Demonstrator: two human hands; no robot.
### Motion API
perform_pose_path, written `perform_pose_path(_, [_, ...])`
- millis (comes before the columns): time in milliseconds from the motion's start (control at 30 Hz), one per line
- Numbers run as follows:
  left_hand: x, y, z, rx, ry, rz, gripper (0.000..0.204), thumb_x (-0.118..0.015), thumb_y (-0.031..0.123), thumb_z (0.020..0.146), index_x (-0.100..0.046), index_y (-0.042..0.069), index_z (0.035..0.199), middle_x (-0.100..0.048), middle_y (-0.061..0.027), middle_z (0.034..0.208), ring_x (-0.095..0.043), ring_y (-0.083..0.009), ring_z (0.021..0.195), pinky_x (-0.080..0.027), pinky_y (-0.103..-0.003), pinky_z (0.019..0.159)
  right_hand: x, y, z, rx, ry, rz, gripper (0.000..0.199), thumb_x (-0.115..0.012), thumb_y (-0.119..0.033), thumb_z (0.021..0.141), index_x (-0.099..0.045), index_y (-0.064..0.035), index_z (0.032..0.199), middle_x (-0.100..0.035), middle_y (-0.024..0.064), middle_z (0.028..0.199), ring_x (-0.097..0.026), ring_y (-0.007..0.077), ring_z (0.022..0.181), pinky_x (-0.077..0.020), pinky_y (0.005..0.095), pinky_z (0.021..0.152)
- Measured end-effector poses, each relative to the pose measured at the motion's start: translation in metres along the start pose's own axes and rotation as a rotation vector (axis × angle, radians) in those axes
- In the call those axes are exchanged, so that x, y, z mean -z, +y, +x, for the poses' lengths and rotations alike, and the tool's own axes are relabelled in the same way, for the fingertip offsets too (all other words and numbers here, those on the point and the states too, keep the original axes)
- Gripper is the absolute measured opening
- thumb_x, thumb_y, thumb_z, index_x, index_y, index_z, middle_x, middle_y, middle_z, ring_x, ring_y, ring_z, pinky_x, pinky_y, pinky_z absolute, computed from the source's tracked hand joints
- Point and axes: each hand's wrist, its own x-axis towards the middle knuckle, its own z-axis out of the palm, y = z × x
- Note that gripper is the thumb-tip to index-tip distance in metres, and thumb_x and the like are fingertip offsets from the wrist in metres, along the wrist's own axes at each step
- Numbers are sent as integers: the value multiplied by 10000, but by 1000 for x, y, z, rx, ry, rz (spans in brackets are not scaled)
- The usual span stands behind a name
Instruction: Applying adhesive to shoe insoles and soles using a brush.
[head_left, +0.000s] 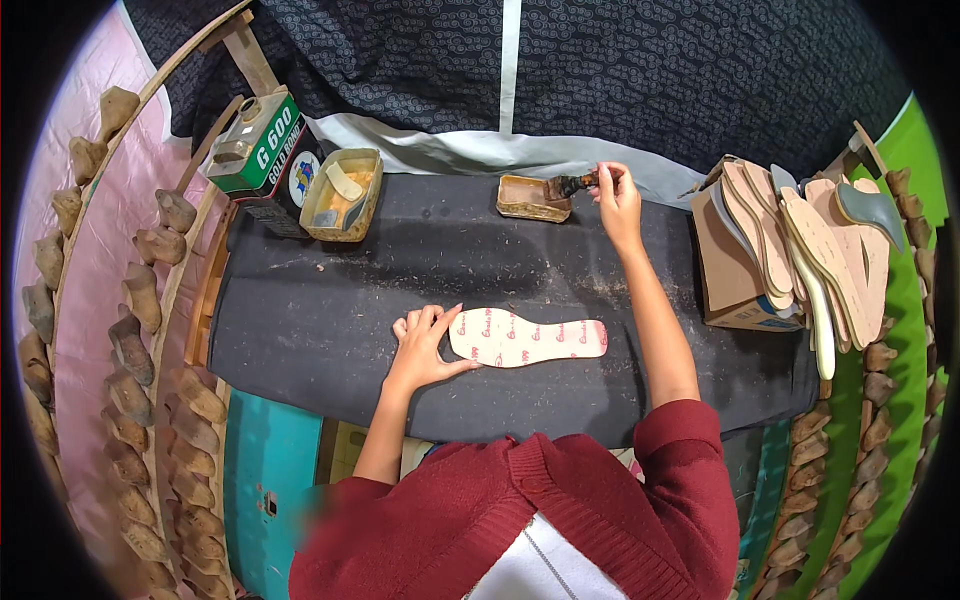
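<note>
A pale shoe insole [527,340] with red print lies flat on the dark-covered table. My left hand [427,347] holds its broad end, thumb on the near edge and fingers on the far edge. Farther off to the right, my right hand [615,202] is closed round the dark handle of a brush [567,187]. The brush's head is over the right side of a small rectangular tray [525,211] with brownish contents; whether the bristles touch them I cannot tell.
At the back left stand a green and black metal can [262,165] and a tub [372,190] holding a spreader. A cardboard box [728,265] of insoles [815,235] sits at the right. Racks of wooden shoe lasts [130,345] flank the table [300,345], which carries scattered shavings.
</note>
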Motion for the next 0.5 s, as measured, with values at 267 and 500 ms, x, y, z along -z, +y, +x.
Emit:
perform_pose_path(267, [0, -1, -1, -17, 19, -3, 843, -733, 523, 463, -494, 118, 1163, -464, -74, 1009, -390, -233, 955, -213, -371, 829, 2, 3, -2, -57, 67, 72, 217, -462, -211, 880, -499, -6, 938, -554, 45, 778, -528, 75, 586, -426, 199, 526])
perform_pose_path(500, [1, -2, -2, -8, 27, -12, 865, -739, 519, 456, -477, 119, 1176, -475, -64, 1019, -403, -223, 955, -217, -364, 824, 12, 48, -16, -505, 362, 605, 213, -440, -216, 882, -463, -5, 897, -513, 71, 722, -520, 127, 553, -431, 215, 485])
